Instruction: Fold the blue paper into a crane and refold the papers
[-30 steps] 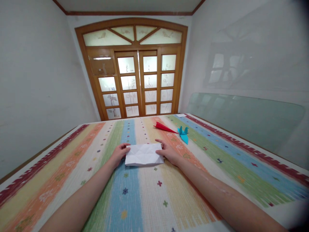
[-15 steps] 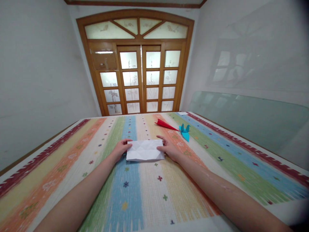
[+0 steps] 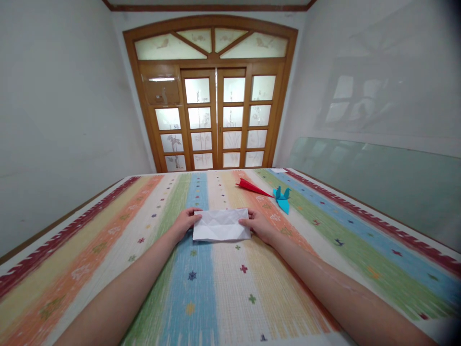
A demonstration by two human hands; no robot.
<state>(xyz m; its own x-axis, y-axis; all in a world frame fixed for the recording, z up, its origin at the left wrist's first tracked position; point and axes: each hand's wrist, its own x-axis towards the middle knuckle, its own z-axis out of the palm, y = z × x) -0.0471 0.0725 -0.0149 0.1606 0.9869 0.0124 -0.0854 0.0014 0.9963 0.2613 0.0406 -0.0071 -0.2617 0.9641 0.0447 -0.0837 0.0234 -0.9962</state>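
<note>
The white folded paper [image 3: 221, 225] lies flat on the striped tabletop [image 3: 324, 250], long axis running side to side. The left hand [image 3: 185, 222] pinches its left end, the right hand [image 3: 260, 225] its right (both equally near), fingers closed on the edges.

What is hidden, cut off or too small to be read

The underside of the white folded paper [image 3: 221, 225] and the striped cloth [image 3: 216, 288] beneath it are hidden; its creases are too faint to be traced. The left hand [image 3: 185, 222] and right hand [image 3: 260, 226] are shown from the back, so the palms are concealed, and both forearms are cut off at the near edge. The far blue paper figure [image 3: 282, 198] and red paper piece [image 3: 252, 187] are too small for their folds to be told.
</note>
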